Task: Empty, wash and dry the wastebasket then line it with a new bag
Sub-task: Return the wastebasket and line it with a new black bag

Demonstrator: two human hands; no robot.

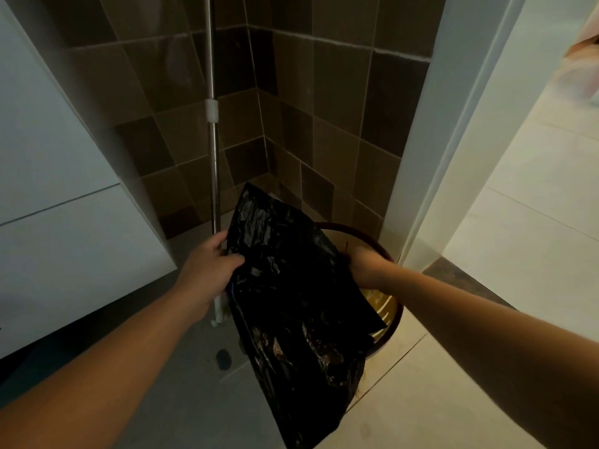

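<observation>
A black plastic bag (pixel 291 303) hangs in front of me, crumpled and shiny, held up between both hands. My left hand (pixel 210 267) pinches its left edge with thumb on top. My right hand (pixel 366 267) grips its right edge, fingers hidden behind the plastic. Behind and below the bag stands the wastebasket (pixel 385 306), round with a dark red rim and a yellowish slotted inside. The bag covers most of its opening and its left side.
A metal mop pole (pixel 212 140) leans in the brown-tiled corner, its foot near my left hand. A white cabinet (pixel 64 222) fills the left. A white door frame (pixel 431 157) stands on the right, pale floor tiles beyond it. A dark round drain (pixel 223 357) sits in the floor.
</observation>
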